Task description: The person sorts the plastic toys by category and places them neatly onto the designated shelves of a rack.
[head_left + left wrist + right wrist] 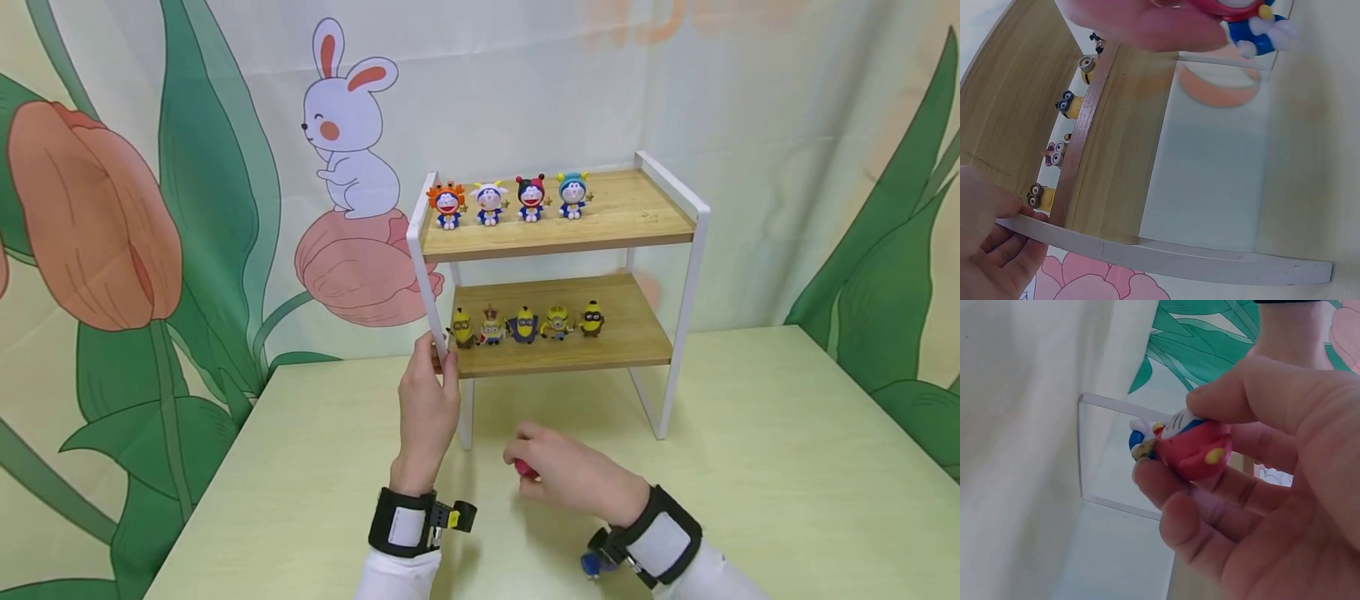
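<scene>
My left hand (427,412) grips the left white post of a two-tier wooden shelf (637,208), at the height of the lower board. In the left wrist view, the left hand's fingers (1013,256) wrap about the white frame. Just in front of the shelf, low over the table, my right hand (577,475) pinches a small Doraemon figurine (1194,450) with a red hood, a white face and blue-and-white feet. The right wrist view has it lying sideways between thumb and fingers. Only its red part shows in the head view.
Several Doraemon figurines (531,200) in different hats line the upper board's left part. Several Minion figurines (525,325) stand along the lower board. A blue figurine (591,565) lies on the pale table (315,467), partly hidden by the right wrist strap. A printed curtain hangs behind.
</scene>
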`<state>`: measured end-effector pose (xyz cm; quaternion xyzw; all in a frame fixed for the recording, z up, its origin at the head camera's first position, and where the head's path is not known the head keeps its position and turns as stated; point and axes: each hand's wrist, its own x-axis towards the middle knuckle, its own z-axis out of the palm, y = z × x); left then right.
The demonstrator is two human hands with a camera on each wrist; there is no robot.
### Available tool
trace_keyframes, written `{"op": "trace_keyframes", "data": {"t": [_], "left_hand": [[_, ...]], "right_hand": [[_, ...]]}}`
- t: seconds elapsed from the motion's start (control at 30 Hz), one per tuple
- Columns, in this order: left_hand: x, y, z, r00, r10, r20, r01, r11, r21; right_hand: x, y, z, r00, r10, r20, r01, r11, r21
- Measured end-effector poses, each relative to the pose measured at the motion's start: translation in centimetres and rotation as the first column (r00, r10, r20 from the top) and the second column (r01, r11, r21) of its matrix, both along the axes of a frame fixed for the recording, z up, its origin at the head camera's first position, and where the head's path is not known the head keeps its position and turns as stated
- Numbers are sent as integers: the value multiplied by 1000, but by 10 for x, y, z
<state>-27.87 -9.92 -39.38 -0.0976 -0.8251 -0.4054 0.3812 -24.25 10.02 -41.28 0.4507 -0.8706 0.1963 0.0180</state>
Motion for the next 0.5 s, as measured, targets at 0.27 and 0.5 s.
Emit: {"op": "trace_keyframes", "data": {"t": [0.27,0.5], "left_hand": [[1,1,1,1000,-7,6,7,1000,2],[2,0,1,1000,-10,19,10,1000,4]], "right_hand": [[-1,6,9,999,8,-53,-9,1000,-11],[0,13,21,999,4,-39,-6,998,-61]]}}
